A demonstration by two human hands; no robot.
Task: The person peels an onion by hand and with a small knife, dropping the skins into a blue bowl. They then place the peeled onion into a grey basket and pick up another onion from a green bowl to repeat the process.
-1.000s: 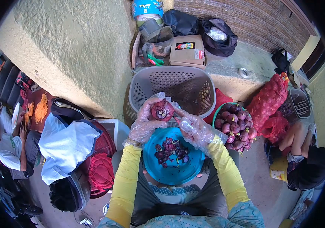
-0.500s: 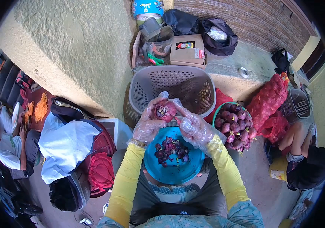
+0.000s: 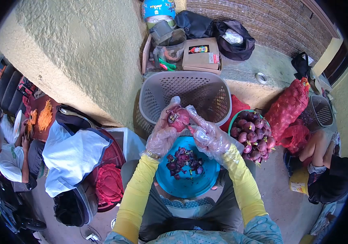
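A red onion (image 3: pixel 178 118) is held in my left hand (image 3: pixel 162 132), whose fingers wrap round it above the blue basin. Clear plastic gloves cover both hands. My right hand (image 3: pixel 209 136) touches the onion's right side with its fingers pinched together; what lies between them is too small to tell. Below, the blue basin (image 3: pixel 170 185) holds dark onion skins and scraps (image 3: pixel 183 162). The grey perforated basket (image 3: pixel 148 95) stands just beyond my hands. To the right, a green-rimmed container (image 3: pixel 231 118) is heaped with red onions (image 3: pixel 252 136).
A full red mesh sack (image 3: pixel 288 106) leans at the right, near a seated person (image 3: pixel 330 179). Another person (image 3: pixel 9 156) sits at the far left beside orange shreds (image 3: pixel 44 116). A cardboard box (image 3: pixel 200 61) rests on the ledge, with a tape roll (image 3: pixel 261 78).
The onion has turned in my left hand, so its smooth side now shows instead of the cut-looking end. My right hand has barely moved.
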